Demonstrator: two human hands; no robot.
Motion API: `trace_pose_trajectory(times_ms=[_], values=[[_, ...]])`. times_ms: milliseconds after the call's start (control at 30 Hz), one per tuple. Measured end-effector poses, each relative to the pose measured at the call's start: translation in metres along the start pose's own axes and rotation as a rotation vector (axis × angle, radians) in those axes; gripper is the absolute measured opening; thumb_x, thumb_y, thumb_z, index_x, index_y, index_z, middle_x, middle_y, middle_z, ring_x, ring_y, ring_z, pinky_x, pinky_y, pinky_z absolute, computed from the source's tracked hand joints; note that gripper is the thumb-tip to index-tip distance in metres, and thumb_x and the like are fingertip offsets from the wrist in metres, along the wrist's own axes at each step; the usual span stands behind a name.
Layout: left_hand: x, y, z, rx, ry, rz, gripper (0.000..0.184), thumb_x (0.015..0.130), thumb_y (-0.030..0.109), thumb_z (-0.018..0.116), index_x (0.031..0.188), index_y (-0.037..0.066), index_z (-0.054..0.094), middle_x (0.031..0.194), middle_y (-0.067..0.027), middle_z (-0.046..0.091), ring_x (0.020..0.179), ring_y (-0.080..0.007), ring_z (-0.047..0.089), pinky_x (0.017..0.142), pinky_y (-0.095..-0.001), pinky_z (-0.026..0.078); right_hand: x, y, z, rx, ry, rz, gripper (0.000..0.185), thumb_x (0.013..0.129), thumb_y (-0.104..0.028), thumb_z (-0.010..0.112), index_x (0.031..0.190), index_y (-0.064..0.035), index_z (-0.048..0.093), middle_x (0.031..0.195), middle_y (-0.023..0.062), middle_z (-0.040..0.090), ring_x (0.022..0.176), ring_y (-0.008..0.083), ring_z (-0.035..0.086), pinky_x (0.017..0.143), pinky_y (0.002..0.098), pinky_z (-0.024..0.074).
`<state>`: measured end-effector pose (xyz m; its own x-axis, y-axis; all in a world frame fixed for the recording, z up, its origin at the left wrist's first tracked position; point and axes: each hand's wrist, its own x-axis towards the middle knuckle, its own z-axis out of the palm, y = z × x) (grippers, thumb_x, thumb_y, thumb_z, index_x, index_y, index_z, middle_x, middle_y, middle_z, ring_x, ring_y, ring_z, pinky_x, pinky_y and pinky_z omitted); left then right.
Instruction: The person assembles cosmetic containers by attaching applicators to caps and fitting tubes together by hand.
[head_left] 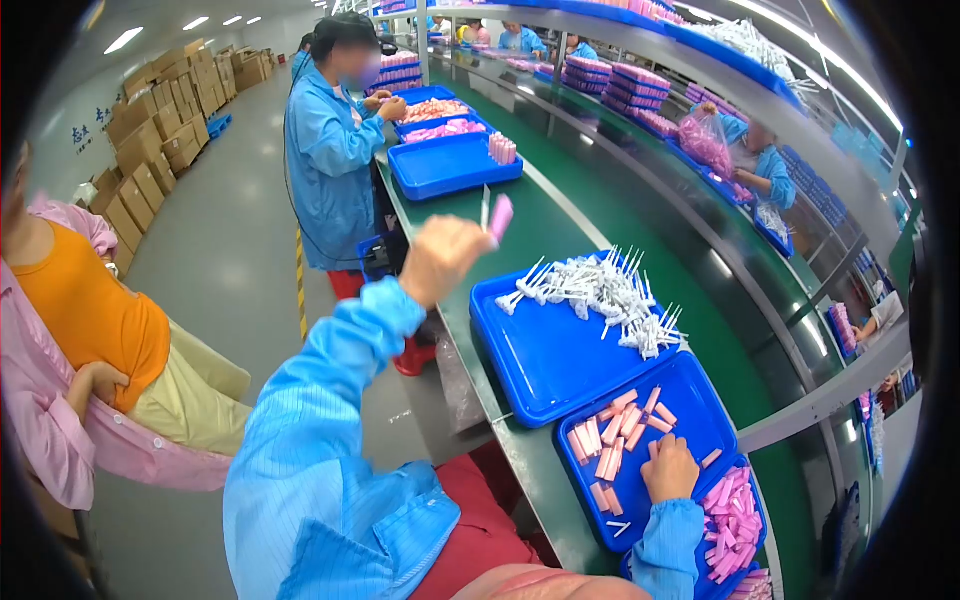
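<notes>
1. Blue sleeve (330,400) of the left arm, nearest the camera, reaches up on the left of the stem tray (545,370), the landmark below.
2. Left hand (440,262), raised left of the stem tray, is pinched tight around a pink plastic casing (502,218). A thin white stick (486,208) shows beside it; whether the two are joined cannot be told. A light grip low on the casing, upper end free, would probably serve best.
3. That casing looks slim, mauve-pink and slightly blurred, leaning right at the top.
4. White-stemmed parts (600,290) heap along the stem tray's far and right sides, stems pointing many ways; lifting each singly should avoid dragging neighbours.
5. Right hand (670,470), in the blue tray (700,397) on the near side of the stem tray, curls its fingers down beside pale pink casings (632,422), short and straight-sided. I cannot tell whether it grips one; a side pinch on a single casing seems wise.
</notes>
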<state>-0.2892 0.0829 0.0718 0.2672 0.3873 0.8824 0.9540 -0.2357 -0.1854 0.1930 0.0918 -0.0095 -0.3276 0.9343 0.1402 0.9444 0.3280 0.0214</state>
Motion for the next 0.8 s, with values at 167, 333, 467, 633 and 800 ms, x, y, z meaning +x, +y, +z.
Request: trace_pose_trajectory(times_ms=[167, 333, 467, 633, 800], values=[[-0.02, 0.129, -0.017, -0.541, -0.065, 0.022, 0.028, 0.075, 0.002, 0.07, 0.101, 0.01, 0.073, 0.1, -0.0043, 0.072, 0.089, -0.0238, 0.069, 0.075, -0.0368, 0.053, -0.028, 0.016, -0.024, 0.405, -0.066, 0.035, 0.016, 0.087, -0.004, 0.069, 0.1, -0.0027, 0.059, 0.095, 0.0125, 0.063, 0.086, 0.0283, 0.066, 0.075, 0.0382, 0.0533], [-0.024, 0.231, -0.033, -1.074, -0.203, -0.024, 0.022, 0.087, 0.004, 0.069, 0.109, 0.009, 0.073, 0.102, -0.0055, 0.071, 0.09, -0.0224, 0.068, 0.074, -0.0347, 0.052, -0.049, -0.012, -0.057, 1.405, 0.09, 0.212, 0.054, 0.097, -0.012, 0.066, 0.144, -0.0031, 0.042, 0.102, 0.0083, 0.062, 0.087, 0.0142, 0.062, 0.081, 0.0298, 0.0533], [-0.014, 0.266, -0.046, -1.249, -0.285, -0.068, 0.021, 0.088, 0.003, 0.068, 0.108, 0.007, 0.073, 0.104, -0.0057, 0.071, 0.093, -0.0234, 0.068, 0.076, -0.0348, 0.054, -0.078, -0.042, -0.077, 1.774, 0.168, 0.414, 0.057, 0.098, -0.016, 0.066, 0.147, -0.0034, 0.04, 0.104, 0.0079, 0.062, 0.091, 0.0151, 0.061, 0.088, 0.0311, 0.0514], [-0.007, 0.279, -0.052, -1.364, -0.384, -0.078, 0.027, 0.079, -0.004, 0.073, 0.105, 0.005, 0.074, 0.102, -0.009, 0.072, 0.089, -0.026, 0.07, 0.074, -0.0355, 0.056, -0.097, -0.045, -0.055, 1.971, 0.226, 0.514, 0.046, 0.103, -0.022, 0.059, 0.143, -0.0013, 0.047, 0.103, 0.0061, 0.062, 0.101, 0.0154, 0.061, 0.092, 0.0328, 0.0506], [-0.001, 0.286, -0.057, -1.431, -0.512, -0.088, 0.035, 0.074, -0.01, 0.076, 0.107, 0.005, 0.074, 0.101, -0.0098, 0.072, 0.085, -0.0256, 0.07, 0.073, -0.0351, 0.057, -0.11, -0.047, -0.056, 2.021, 0.229, 0.599, 0.046, 0.105, -0.026, 0.057, 0.142, 0.0003, 0.047, 0.098, 0.0041, 0.062, 0.103, 0.0169, 0.062, 0.094, 0.0354, 0.0517]])
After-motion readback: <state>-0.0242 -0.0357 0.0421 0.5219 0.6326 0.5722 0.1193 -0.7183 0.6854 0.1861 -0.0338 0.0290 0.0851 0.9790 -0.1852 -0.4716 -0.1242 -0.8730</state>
